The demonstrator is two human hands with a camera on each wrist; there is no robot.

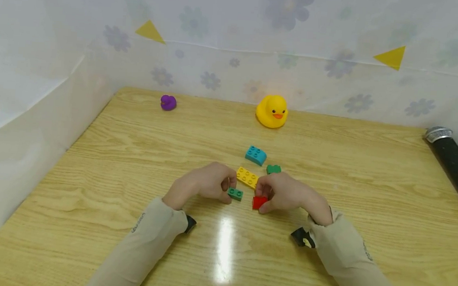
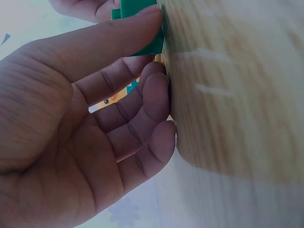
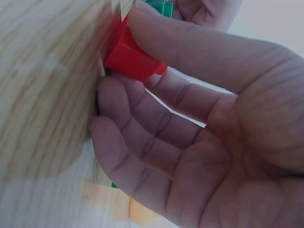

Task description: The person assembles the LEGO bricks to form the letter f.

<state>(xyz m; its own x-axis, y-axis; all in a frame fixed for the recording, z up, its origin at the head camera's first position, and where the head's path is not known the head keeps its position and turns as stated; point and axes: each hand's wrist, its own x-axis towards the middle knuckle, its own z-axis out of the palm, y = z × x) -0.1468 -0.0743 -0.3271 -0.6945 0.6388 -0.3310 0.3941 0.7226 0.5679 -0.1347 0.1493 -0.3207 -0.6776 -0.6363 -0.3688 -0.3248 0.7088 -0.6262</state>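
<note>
My left hand (image 1: 211, 181) pinches a small green brick (image 1: 235, 194) on the table; in the left wrist view the thumb lies against the green brick (image 2: 151, 46) and the other fingers curl beside it. A red brick (image 1: 259, 202) is pinched by my right hand (image 1: 285, 192), just right of the green one. In the right wrist view the thumb presses the red brick (image 3: 130, 56), which touches the tabletop. Between the hands and behind the two held bricks lies a yellow brick (image 1: 247, 177). Another green brick (image 1: 273, 169) sits behind my right hand, partly covered by it.
A blue brick (image 1: 256, 155) lies behind the yellow one. Along the table's back stand a yellow duck (image 1: 272, 112) and a small purple duck (image 1: 168, 103). A black microphone (image 1: 455, 167) lies at the right edge. A flowered white curtain (image 1: 234, 63) hangs behind the table.
</note>
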